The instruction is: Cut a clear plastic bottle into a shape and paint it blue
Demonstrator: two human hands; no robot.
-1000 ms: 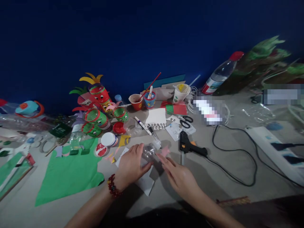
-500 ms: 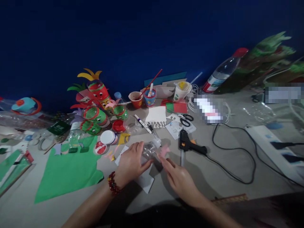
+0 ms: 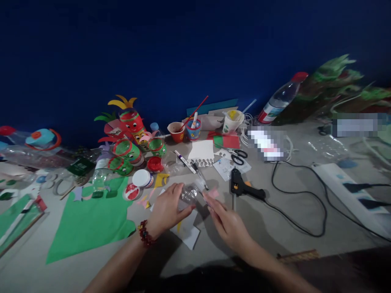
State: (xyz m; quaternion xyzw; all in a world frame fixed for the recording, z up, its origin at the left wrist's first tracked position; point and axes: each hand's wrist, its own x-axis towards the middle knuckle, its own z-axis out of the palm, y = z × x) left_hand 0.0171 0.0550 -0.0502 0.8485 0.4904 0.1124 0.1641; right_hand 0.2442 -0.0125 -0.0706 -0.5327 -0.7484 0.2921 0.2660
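Note:
My left hand (image 3: 166, 209), with a beaded bracelet at its wrist, is closed round a small clear plastic bottle (image 3: 189, 193). The bottle lies tilted, its neck towards the upper right. Close to that neck, my right hand (image 3: 229, 224) has thumb and fingers pressed together. What they pinch, if anything, is too small and blurred to name. A piece of pink paper (image 3: 215, 192) shows just beyond the right fingertips. Under the left hand lies white paper (image 3: 191, 234) with a yellow mark. A black glue gun (image 3: 249, 189) rests to the right.
Green paper (image 3: 88, 228) covers part of the table at left. Behind it stand painted bottle cups (image 3: 125, 150) and an open white jar (image 3: 142, 178). Scissors (image 3: 238, 157), pens (image 3: 185, 161) and brush cups (image 3: 176, 132) lie farther back. A power strip (image 3: 345, 195) with black cords is at right.
The bottle's neck has turned slightly, and my right fingers have shifted a little closer to it. The whole view has moved slightly; the other things stay in place.

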